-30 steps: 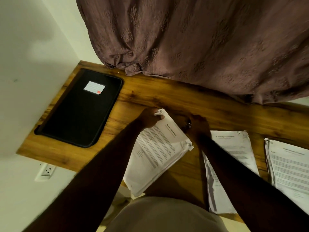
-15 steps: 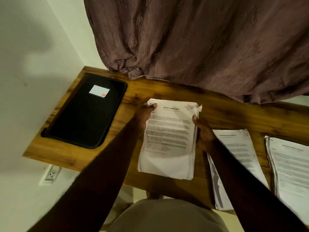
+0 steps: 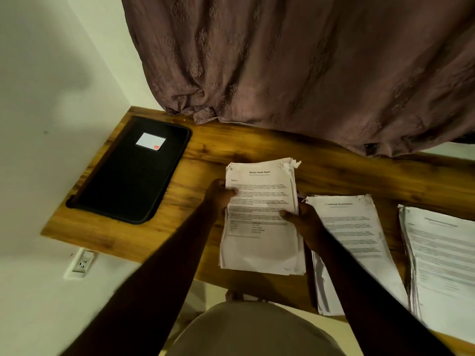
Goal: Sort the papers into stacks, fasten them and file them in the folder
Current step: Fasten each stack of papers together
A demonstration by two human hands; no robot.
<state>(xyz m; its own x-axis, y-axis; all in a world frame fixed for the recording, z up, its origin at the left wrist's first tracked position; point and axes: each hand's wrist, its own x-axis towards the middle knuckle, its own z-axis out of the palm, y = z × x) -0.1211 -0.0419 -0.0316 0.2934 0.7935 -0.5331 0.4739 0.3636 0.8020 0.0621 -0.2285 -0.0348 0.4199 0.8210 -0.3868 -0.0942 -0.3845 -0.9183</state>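
Our left hand (image 3: 219, 195) and right hand (image 3: 304, 222) grip the white printed paper stack (image 3: 261, 219) by its sides, fingers closed on it, over the wooden surface (image 3: 231, 147)'s near edge.

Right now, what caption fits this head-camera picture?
Both hands hold a paper stack beside the black folder.

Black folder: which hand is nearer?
Left. The left hand grips the held stack's edge facing the black folder; the right hand grips the far edge.
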